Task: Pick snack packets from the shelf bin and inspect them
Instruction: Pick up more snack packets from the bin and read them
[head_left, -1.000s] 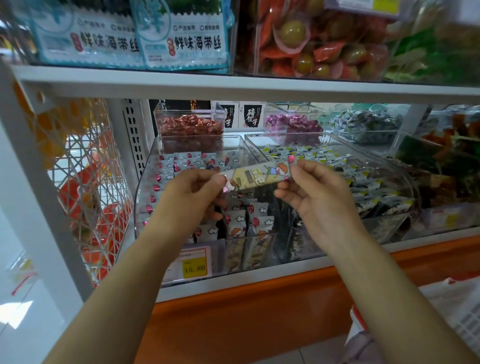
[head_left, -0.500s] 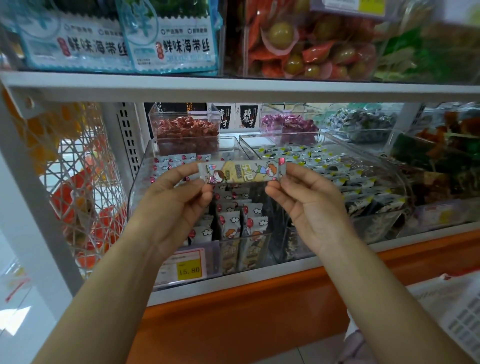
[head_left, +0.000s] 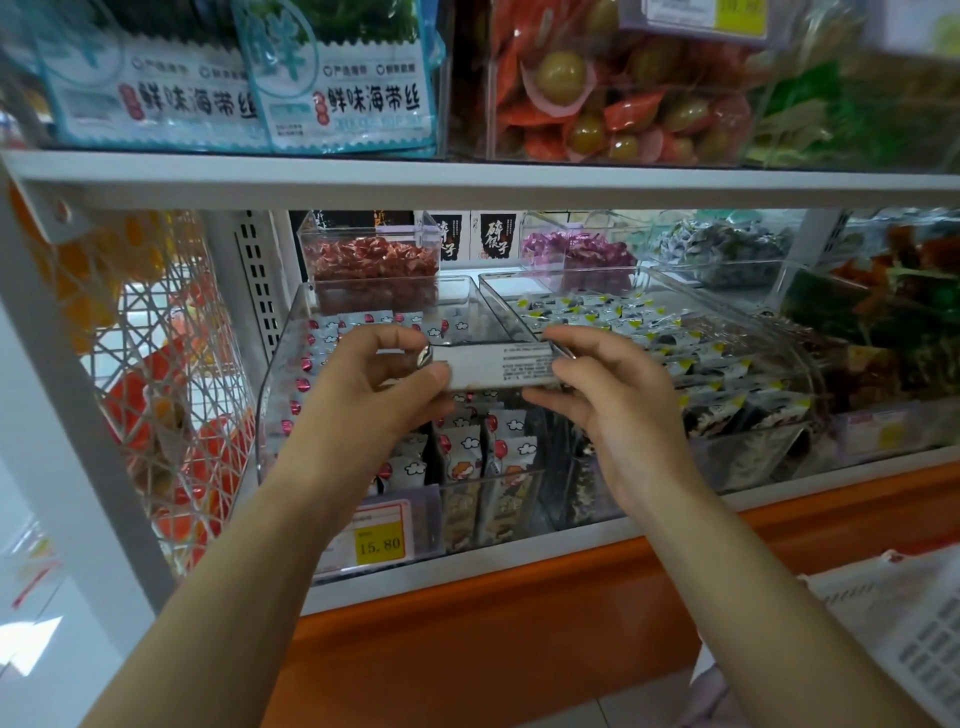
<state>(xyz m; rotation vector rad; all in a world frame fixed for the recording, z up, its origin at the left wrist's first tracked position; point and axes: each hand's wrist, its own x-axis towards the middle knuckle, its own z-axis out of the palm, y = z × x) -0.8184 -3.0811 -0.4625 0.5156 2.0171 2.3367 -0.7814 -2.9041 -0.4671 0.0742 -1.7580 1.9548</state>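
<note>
Your left hand (head_left: 374, 395) and right hand (head_left: 618, 415) hold one snack packet (head_left: 498, 366) level between them, just in front of the clear bin (head_left: 280, 379); each hand pinches one end, fingers curled over the top edge against the thumb; the white printed back faces you; inspection appears to be in hand; the next move calls for reading that print, then returning the packet among those standing in the bin; beyond sits a tub of red sweets (head_left: 371, 265).

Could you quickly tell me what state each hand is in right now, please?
Left hand: closed, pinching the left end of the snack packet.
Right hand: closed, pinching the same packet's right end.
</note>
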